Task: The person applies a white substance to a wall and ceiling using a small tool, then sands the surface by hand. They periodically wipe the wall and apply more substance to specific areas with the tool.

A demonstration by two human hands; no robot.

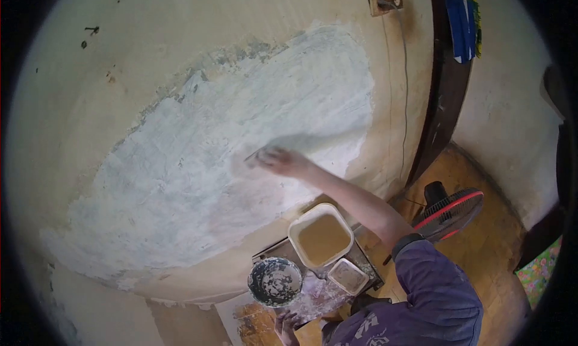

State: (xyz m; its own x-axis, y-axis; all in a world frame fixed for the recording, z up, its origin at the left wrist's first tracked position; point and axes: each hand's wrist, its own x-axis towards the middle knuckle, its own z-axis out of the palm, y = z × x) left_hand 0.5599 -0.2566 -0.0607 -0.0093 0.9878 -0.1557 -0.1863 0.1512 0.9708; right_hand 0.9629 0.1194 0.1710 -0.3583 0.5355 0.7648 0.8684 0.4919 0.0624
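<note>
My right hand (277, 160) reaches to the wall and is closed around a small flat piece (253, 158), blurred by motion, whose kind I cannot make out. It is over a large white plastered patch (180, 183) on the beige wall. Low in the view, my left hand (286, 327) hangs near the table edge, its fingers dark and smeared, apart, with no object visible in them. Just above it stands a dark bucket (275, 282) with whitish paste inside. A white tub (325, 236) of cloudy tan water and a small pale container (348, 277) stand beside the bucket.
The containers stand on a small table (313, 298) smeared with white. A fan (448, 210) with a red rim is on the floor to the right. A plug and cable hang from a wall socket (385, 1). Nails (91, 30) stick out at upper left.
</note>
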